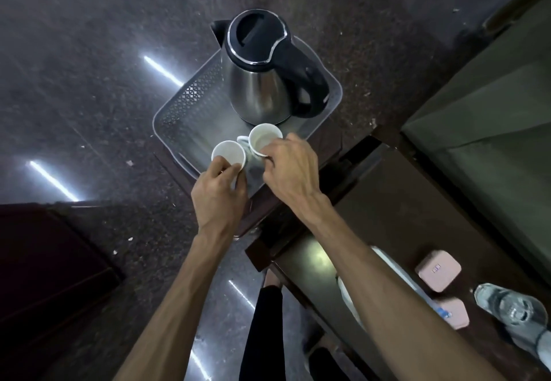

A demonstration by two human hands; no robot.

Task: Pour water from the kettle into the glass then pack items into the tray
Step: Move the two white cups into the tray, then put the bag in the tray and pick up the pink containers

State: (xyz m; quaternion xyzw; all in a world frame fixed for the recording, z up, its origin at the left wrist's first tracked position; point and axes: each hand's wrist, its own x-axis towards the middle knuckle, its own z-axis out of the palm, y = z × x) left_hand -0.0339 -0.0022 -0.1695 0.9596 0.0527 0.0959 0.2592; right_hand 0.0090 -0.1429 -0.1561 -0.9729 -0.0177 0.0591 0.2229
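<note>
I judge packing nearly done: the kettle (259, 82) stands in the tray (190, 97), my left hand (219, 193) holds one cup (229, 154), my right hand (287, 169) grips the other cup (264, 139), both inside it.

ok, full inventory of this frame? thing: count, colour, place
kettle: 1, steel body, black lid and handle, upright at far end of tray
tray: 1, grey, perforated walls, on the dark wooden stand
cups: 2, white, near end of tray, side by side, one in each hand
pink boxes: 2, pink, on the wooden surface at lower right
plastic bottle: 1, clear, lying at lower right edge
white object under the right forearm: 1, partly hidden, cannot identify
left hand: grips the left cup
right hand: grips the right cup
</note>
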